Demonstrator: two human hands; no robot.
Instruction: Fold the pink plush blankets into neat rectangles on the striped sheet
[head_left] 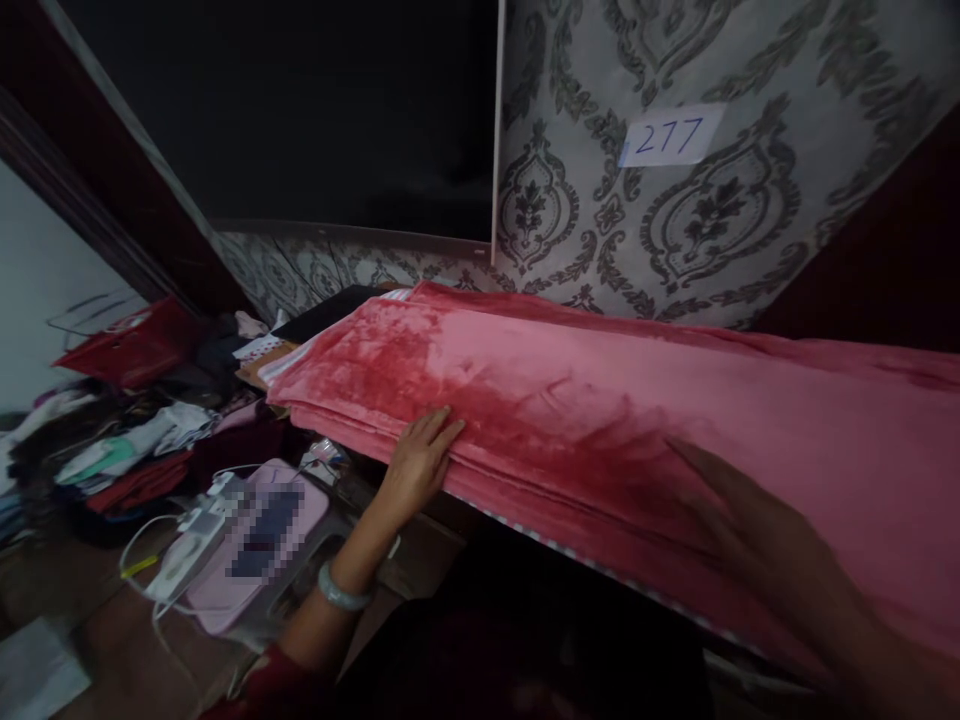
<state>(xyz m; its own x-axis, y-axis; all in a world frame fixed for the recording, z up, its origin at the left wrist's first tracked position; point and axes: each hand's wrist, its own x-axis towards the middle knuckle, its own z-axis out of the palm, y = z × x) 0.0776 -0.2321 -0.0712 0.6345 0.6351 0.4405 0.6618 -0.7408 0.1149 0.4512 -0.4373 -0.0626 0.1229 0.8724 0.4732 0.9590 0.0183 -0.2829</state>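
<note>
A folded pinkish-red plush blanket (540, 390) stretches across the middle and right, its layers stacked along the front edge. My left hand (424, 455), with a pale bangle at the wrist, rests on that front edge near the left end, fingers stretched over the top layer. Further right, my right hand (757, 520) is over the blanket with its fingers extended; it is blurred, and I cannot tell whether it touches the plush. Darker brushed patches show in the pile between the hands.
Behind stand a large dark television screen (300, 110) and a patterned wall with a paper marked 277 (673, 137). At left lie heaped clothes (142, 450), a red bag (131, 345), a white power strip (195, 535) with cables, and a pink stool top (300, 505).
</note>
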